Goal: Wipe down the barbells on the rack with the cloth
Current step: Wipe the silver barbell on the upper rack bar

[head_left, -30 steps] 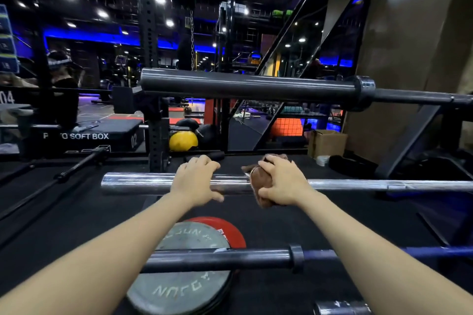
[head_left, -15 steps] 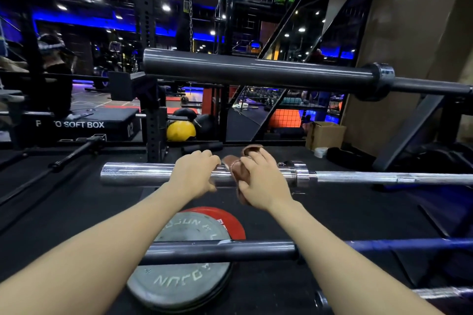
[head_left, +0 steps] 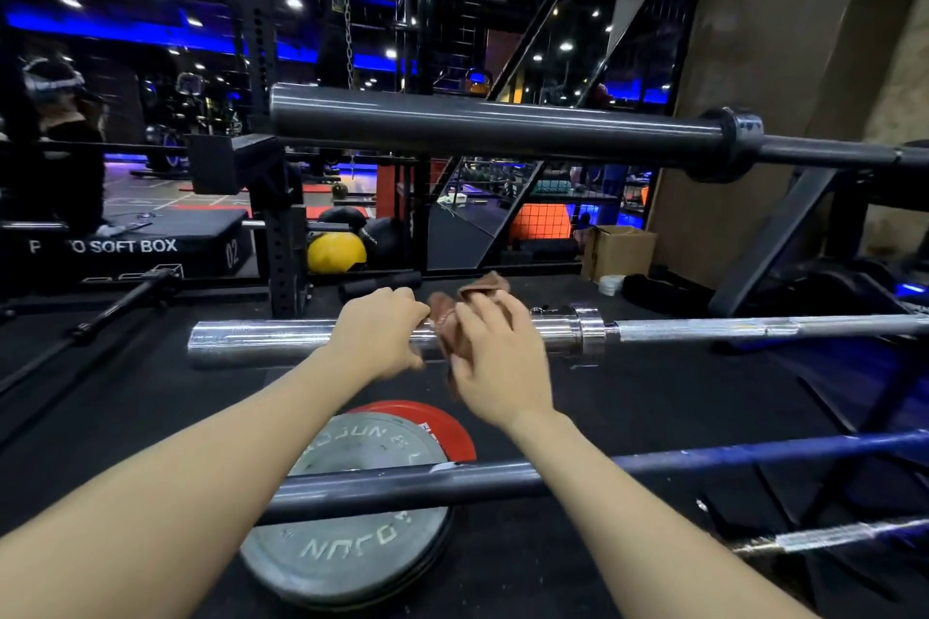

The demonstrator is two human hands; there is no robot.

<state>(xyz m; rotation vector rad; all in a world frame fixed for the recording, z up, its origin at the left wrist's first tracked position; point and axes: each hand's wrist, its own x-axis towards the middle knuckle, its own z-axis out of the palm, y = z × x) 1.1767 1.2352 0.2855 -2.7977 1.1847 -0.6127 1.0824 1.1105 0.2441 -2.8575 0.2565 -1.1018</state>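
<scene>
Head view: dim gym, black rubber floor [head_left: 628, 397]

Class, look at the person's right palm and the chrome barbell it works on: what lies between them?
In the head view, the brown cloth lies between the right hand and the chrome barbell.

A brown cloth [head_left: 455, 317] is wrapped over the sleeve of the chrome barbell [head_left: 261, 339], bunched under the right hand [head_left: 495, 362], one corner sticking up behind the fingers. That bar lies level; its collar sits just right of the grip, its sleeve end well to the left. A dark grey barbell [head_left: 502, 126] lies above and beyond the grip, another dark one [head_left: 402, 485] below and nearer, a further chrome shaft [head_left: 844, 533] lower right
</scene>
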